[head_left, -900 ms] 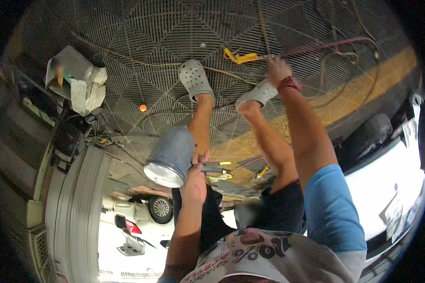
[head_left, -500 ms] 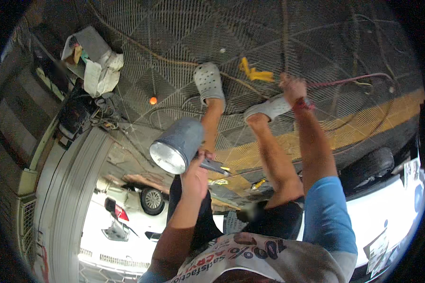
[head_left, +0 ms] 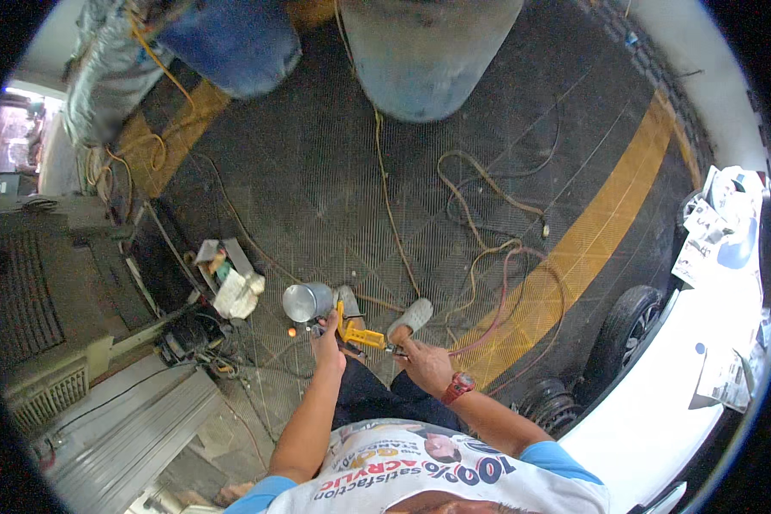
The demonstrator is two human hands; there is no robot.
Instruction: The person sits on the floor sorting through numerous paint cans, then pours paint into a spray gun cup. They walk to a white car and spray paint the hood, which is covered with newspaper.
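My left hand (head_left: 327, 344) is closed around a spray gun whose round grey metal cup (head_left: 307, 302) tilts to the left. A yellow gun-shaped air tool (head_left: 361, 335) spans the gap between my hands, its near end against my left fingers. At its right end, my right hand (head_left: 427, 367) is closed on the end of a reddish hose (head_left: 481, 341). The fittings between those fingers are too small to make out. A red watch is on my right wrist. Both hands are in front of my body, above my grey clogs (head_left: 411, 318).
A white car panel (head_left: 634, 403) and a tyre (head_left: 630, 330) stand to the right. Ahead are a grey drum (head_left: 428, 60) and a blue drum (head_left: 240, 47). Tangled hoses (head_left: 467, 231) cross the mat floor. An open white box (head_left: 231, 278) and a small orange ball (head_left: 292, 331) lie left.
My body has straightened up from a bend. My right hand has brought the yellow tool and hose up from near the floor to the spray gun in my left hand.
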